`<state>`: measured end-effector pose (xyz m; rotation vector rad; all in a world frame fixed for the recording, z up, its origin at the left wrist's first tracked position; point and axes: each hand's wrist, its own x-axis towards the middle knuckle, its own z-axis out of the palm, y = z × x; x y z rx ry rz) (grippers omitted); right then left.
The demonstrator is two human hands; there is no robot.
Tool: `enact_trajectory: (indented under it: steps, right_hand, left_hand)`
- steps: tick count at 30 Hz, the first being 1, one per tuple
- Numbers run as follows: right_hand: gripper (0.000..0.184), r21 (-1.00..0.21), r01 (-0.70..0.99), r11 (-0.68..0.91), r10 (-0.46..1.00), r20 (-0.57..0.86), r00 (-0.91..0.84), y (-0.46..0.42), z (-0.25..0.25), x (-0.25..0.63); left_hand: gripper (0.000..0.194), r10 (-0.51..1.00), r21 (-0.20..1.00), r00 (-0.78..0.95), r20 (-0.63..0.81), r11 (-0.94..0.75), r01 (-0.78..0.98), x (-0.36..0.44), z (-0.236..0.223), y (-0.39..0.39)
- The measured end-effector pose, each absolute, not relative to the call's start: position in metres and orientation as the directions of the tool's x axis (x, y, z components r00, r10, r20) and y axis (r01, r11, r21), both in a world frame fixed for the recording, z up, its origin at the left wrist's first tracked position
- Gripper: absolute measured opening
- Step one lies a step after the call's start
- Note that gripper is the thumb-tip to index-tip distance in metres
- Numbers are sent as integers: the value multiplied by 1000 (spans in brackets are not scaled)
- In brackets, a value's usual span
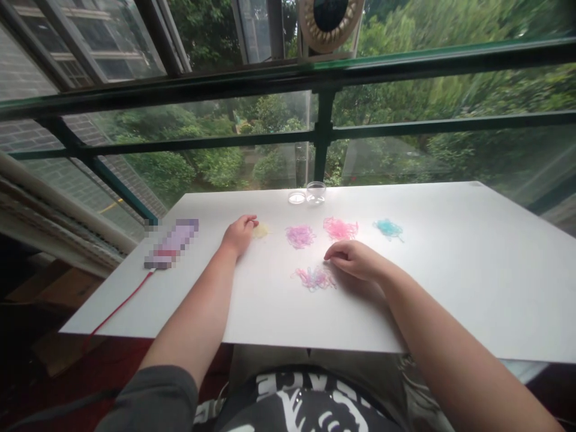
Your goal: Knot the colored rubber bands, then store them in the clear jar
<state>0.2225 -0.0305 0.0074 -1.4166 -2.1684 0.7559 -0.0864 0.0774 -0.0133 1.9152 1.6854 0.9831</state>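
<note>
"Five small piles of thin, rubbery loops lie on a white surface (472,288), seen from the wearer's head."

"How are they arranged?"

"Four make a row, left to right: a yellow pile (261,231), a purple pile (301,236), a pink pile (341,228) and a teal pile (389,228). Nearer the wearer, below the gap between purple and pink, sits a mixed pile (314,279) of pink, purple and pale blue."

"And the hands?"

"The left hand (240,236) rests at the yellow pile's left edge, its fingers curled loosely and partly covering it; I can't tell whether they pinch a loop. The right hand (353,259) hovers between the pink and mixed piles, fingers bent, tips close to the thumb. Whether anything is caught there, I can't tell either."

"What else is on it?"

"At the far edge, a clear round tub (316,193) with a shallow clear lid (296,198) just beside it. Neither shows a readable label. Far left, a purplish device (177,240) is masked by pixels, hiding any brand; a red cable (123,300) runs from it over the near edge."

"Any writing at all?"

"Only on the wearer's dark shirt (310,402): big white letters, upside down and cut off, perhaps including A, C and E."
</note>
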Motion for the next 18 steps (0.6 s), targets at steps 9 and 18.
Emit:
enact_trajectory:
  steps: [9, 18]
  right_hand:
    - [22, -586, 703, 402, 889, 67, -453, -32, 10, 218]
    - [8, -605, 698, 383, 905, 96, -414, -33, 9, 216]
  left_hand:
    - [25, 857, 547, 55, 512, -375, 748, -73, 3, 63]
    - [19, 756, 519, 327, 568, -637, 570, -31, 9, 29]
